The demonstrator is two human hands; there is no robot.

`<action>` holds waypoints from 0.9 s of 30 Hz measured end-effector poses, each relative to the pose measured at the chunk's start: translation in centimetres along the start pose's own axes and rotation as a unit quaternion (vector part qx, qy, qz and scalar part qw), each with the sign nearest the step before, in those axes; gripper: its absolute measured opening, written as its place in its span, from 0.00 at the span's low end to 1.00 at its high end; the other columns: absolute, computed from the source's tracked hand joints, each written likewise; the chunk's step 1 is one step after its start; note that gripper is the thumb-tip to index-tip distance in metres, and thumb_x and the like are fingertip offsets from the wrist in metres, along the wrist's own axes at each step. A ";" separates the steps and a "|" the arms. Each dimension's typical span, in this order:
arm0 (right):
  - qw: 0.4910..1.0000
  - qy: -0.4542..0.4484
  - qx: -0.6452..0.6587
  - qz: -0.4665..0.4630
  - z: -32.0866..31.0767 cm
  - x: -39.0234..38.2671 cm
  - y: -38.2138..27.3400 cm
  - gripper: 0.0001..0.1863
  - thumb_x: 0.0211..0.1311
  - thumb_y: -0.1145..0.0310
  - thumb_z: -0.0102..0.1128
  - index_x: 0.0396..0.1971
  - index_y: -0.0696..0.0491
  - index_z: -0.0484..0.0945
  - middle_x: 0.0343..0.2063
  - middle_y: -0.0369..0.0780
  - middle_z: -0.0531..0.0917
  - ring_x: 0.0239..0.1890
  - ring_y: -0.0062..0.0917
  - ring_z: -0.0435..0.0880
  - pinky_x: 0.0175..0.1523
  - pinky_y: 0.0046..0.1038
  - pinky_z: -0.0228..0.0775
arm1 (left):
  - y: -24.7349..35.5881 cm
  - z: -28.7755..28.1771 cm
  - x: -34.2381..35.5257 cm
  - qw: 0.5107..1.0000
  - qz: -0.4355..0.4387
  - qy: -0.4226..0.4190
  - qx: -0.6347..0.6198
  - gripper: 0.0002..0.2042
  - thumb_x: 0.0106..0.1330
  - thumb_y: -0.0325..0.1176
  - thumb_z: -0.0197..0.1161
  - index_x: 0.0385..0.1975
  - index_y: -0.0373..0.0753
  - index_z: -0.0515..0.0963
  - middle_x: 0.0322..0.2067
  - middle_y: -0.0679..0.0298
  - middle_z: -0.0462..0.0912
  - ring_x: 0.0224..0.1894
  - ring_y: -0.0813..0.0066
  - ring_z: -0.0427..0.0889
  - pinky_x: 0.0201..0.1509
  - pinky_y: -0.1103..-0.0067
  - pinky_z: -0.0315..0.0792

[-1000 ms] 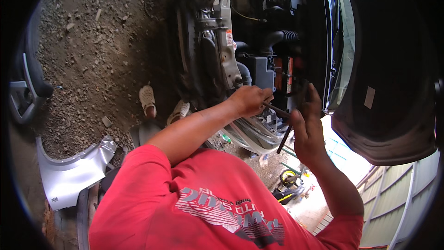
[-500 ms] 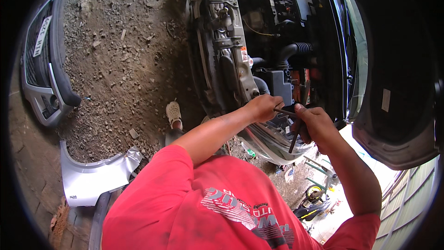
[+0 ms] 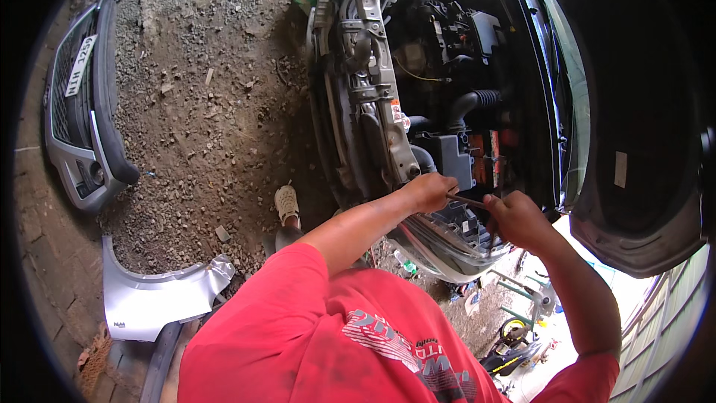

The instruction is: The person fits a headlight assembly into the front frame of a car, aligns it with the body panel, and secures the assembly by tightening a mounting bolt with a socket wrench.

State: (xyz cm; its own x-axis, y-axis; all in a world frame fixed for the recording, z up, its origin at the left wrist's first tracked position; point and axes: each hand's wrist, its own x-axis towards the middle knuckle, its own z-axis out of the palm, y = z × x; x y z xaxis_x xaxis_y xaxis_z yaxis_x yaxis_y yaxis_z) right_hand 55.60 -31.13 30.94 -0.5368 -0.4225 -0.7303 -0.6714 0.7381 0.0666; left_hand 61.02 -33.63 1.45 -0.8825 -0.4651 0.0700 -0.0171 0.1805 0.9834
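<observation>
My left hand (image 3: 432,194) is closed around one end of a dark metal rod (image 3: 470,201) that spans toward my right hand (image 3: 520,220). My right hand is closed on the rod at the other side, its thumb on top; a second dark length of tool angles down beneath it, partly hidden by the fingers. Both hands are over the front corner of an open engine bay, just beside a black plastic box (image 3: 455,157) and the metal front crossmember (image 3: 384,82). Below them lies a clear-lensed headlight area (image 3: 425,250); whether the rod touches any car part is unclear.
A detached bumper (image 3: 101,149) and a silver fender (image 3: 153,302) lie at left on gravelly ground (image 3: 194,119). A white shoe (image 3: 287,201) shows below the car's front. A large dark raised panel (image 3: 634,104) stands at right. A black-and-yellow wheeled item (image 3: 514,332) is at lower right.
My right hand's fingers, stretched upward earlier, are now curled onto the rod. Both hands sit lower and farther right in the picture, as the whole view has shifted.
</observation>
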 end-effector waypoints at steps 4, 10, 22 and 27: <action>0.988 -0.006 0.150 0.038 0.5 -0.9 1.3 0.22 0.80 0.57 0.57 0.39 0.63 0.86 0.25 0.46 0.84 0.26 0.34 0.80 0.37 0.38 0.73 | -0.4 0.7 0.3 1.000 0.000 -0.011 0.006 0.09 0.75 0.39 0.58 0.43 0.42 0.80 0.34 0.43 0.86 0.43 0.35 0.85 0.47 0.49 0.76; 0.752 0.268 -0.425 -0.427 0.6 -4.1 1.6 0.21 0.62 0.73 0.62 0.54 0.65 0.82 0.45 0.48 0.82 0.52 0.38 0.81 0.55 0.41 0.75 | -0.4 0.0 0.0 1.000 0.012 -0.012 0.018 0.08 0.74 0.38 0.60 0.43 0.41 0.80 0.34 0.44 0.86 0.43 0.35 0.85 0.47 0.50 0.76; 0.789 0.283 -0.346 -0.422 1.3 -1.8 3.3 0.12 0.64 0.62 0.70 0.37 0.57 0.85 0.32 0.42 0.84 0.45 0.40 0.86 0.49 0.39 0.80 | -1.1 0.5 0.4 1.000 0.026 0.003 0.013 0.08 0.74 0.38 0.62 0.40 0.40 0.79 0.33 0.44 0.86 0.42 0.35 0.84 0.44 0.50 0.75; 0.978 0.124 -0.055 -0.160 0.8 -0.1 3.1 0.19 0.72 0.55 0.68 0.33 0.59 0.85 0.23 0.45 0.85 0.28 0.43 0.86 0.37 0.42 0.75 | -1.7 1.3 0.4 0.999 0.043 0.011 0.013 0.09 0.76 0.38 0.61 0.39 0.40 0.80 0.31 0.45 0.85 0.40 0.34 0.84 0.42 0.51 0.76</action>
State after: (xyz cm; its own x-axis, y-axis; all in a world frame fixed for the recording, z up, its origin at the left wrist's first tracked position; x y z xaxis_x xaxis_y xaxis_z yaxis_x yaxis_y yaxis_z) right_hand 53.97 -28.37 30.62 -0.3891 -0.7471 -0.5389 -0.8688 0.4921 -0.0549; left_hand 60.13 -33.02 -0.41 -0.8703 -0.4666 0.1579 0.0453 0.2435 0.9688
